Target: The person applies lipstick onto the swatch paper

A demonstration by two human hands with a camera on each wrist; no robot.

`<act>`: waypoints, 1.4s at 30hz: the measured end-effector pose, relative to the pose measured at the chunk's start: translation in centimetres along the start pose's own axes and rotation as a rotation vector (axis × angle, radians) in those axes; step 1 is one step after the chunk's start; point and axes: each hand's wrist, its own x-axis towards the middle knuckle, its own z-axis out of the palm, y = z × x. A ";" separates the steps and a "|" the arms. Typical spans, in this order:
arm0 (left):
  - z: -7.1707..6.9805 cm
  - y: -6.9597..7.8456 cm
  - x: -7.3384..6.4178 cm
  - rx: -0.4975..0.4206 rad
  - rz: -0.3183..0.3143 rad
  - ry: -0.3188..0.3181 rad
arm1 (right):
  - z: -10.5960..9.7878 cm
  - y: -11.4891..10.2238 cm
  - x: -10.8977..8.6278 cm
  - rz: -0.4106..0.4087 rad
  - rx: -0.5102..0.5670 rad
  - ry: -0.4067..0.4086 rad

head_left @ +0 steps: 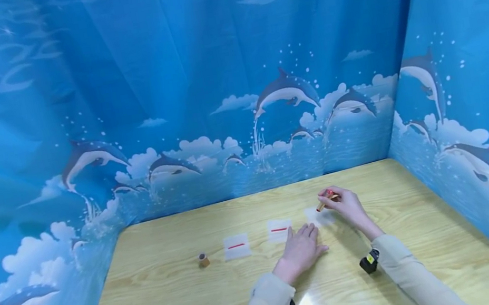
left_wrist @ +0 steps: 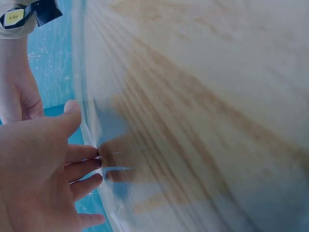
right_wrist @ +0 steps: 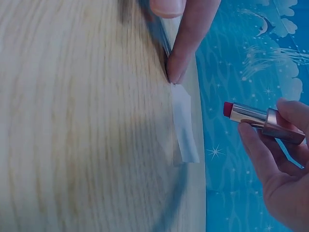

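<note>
My right hand [head_left: 345, 207] pinches a lipstick [right_wrist: 248, 114] between thumb and fingers. Its red tip sticks out of the gold tube and, in the right wrist view, stands apart from the paper. Below it lies a small white paper square [head_left: 324, 215], partly hidden by the hands, with no mark seen on the part that shows. My left hand [head_left: 300, 250] lies with its fingers spread. Its fingertips [right_wrist: 177, 72] touch the near edge of that square. Two more squares lie to the left, a middle paper [head_left: 281, 237] and a left paper [head_left: 238, 252], each with one red stroke.
The lipstick's cap [head_left: 203, 260] stands on the wooden table [head_left: 163, 304], left of the papers. A blue dolphin-print curtain [head_left: 216, 98] rises behind the table and along its right side. Black cameras are strapped to both wrists.
</note>
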 end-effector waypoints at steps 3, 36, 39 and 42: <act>0.2 -0.1 0.1 0.003 -0.004 -0.002 | 0.4 0.0 0.3 0.004 -0.016 -0.005; -0.6 0.2 0.1 -0.027 -0.031 -0.042 | 3.2 0.5 0.5 -0.044 -0.219 -0.111; -0.6 0.3 0.1 -0.030 -0.037 -0.046 | 3.1 0.6 0.5 -0.027 -0.230 -0.114; -0.7 0.3 0.1 -0.032 -0.041 -0.048 | 3.0 0.7 0.4 -0.023 -0.235 -0.115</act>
